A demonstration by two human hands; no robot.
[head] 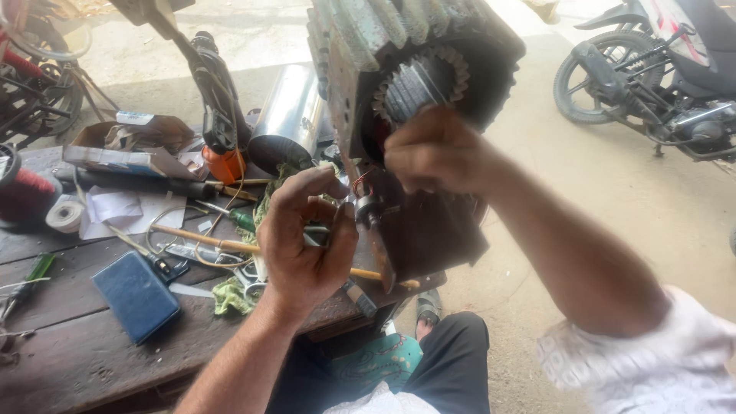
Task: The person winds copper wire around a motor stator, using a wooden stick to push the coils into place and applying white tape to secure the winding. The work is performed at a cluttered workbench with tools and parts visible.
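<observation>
Fingers [326,188] of the left hand [303,245] are curled in and pinched on a small metal piece, likely pliers or a clip; too blurred to say which. Right hand [437,153] is bunched, fingertips pressed together at the motor [414,115] face just below the toothed core [422,80]; can't tell exactly what it grips, looks like the copper leads [360,182] there.

Motor sits tipped on the right end of the bench [69,353], open end toward the person, rusty housing, ribbed outside. Both hands are at its lower front, touching or nearly so.

Step in hand, my read: dressing or pulling winding leads at the housing mouth.

How to do it well:
- Keep the right hand steadying the lead close to where it exits, so the pull doesn't load the winding.
- Left-hand tool grips short and square on the wire; no twisting, the enamel nicks easily.
- Housing edge looks rough and rusty; route wire away from it.
- Motor is near the bench edge and leaning, so brace it before any hard pull.

Around the bench: yellow-handled stick [207,241] under the left wrist, blue case [136,295] well left, red wire spool [27,192] and tape roll [65,215] at far left, shiny cylinder [290,115] behind the motor, green rag [230,295] beside the left forearm. Motorbike [659,77] parked well right on the floor.
</observation>
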